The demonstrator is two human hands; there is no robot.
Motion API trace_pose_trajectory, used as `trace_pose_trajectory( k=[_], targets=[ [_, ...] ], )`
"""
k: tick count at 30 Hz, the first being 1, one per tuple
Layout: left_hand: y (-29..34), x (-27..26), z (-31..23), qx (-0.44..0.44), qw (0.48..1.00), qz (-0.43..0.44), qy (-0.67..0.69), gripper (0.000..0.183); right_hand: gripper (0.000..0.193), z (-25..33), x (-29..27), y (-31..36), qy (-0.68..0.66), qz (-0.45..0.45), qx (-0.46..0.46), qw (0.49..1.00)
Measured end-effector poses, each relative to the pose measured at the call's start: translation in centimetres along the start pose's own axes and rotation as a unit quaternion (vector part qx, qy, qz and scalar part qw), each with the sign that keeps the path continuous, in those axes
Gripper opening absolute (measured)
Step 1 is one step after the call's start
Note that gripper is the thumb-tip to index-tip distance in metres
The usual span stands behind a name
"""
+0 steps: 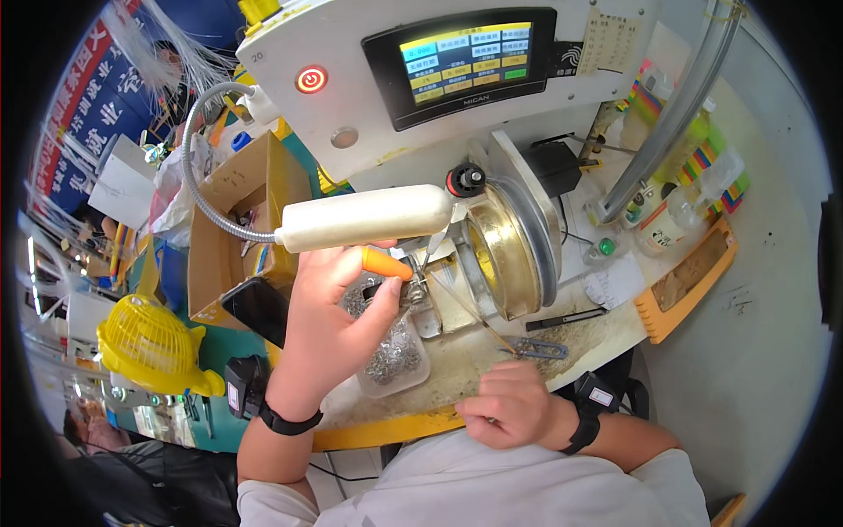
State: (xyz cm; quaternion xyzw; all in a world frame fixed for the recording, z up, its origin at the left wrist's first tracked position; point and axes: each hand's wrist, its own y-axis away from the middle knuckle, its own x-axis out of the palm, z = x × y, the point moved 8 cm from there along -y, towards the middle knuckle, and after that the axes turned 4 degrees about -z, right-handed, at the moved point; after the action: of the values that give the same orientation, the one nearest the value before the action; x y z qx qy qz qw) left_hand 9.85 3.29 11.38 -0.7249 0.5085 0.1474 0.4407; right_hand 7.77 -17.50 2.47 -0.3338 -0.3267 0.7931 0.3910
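Note:
My left hand [338, 321] reaches up below a white cylinder [369, 218]. An orange finger cot [386, 263] covers its index finger. Thumb and index finger close together at a small metal fixture [420, 290]; what they pinch is too small to make out. Beneath this hand, a clear plastic tub [393, 364] holds many small silvery metal pieces. By the table's front edge, my right hand [507, 406] rests in a loose fist, with nothing showing in it. Just beyond it lie a blue-grey metal hand tool [537, 349] and the end of a thin rod [470, 309].
A white machine with a lit screen [465, 66] and a round golden drum [505, 250] stands ahead. On the left are a cardboard box [219, 263], a dark phone [256, 309] and a yellow fan [149, 347]. An orange tray [689, 281] and bottles [667, 220] stand right.

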Motion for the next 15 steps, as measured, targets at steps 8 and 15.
trace_pose_trajectory(
  k=[8, 15],
  targets=[
    [-0.4, 0.7, 0.2, -0.024, 0.998, 0.061, 0.001, 0.006, 0.016, 0.0, 0.3, -1.8, -0.080, 0.013, 0.104, 0.991],
    [0.1, 0.4, -3.0, 0.014, 0.993, 0.110, 0.033, 0.012, 0.013, -2.5, 4.6, -2.7, -0.462, -0.056, 0.500, 0.731]
  ],
)
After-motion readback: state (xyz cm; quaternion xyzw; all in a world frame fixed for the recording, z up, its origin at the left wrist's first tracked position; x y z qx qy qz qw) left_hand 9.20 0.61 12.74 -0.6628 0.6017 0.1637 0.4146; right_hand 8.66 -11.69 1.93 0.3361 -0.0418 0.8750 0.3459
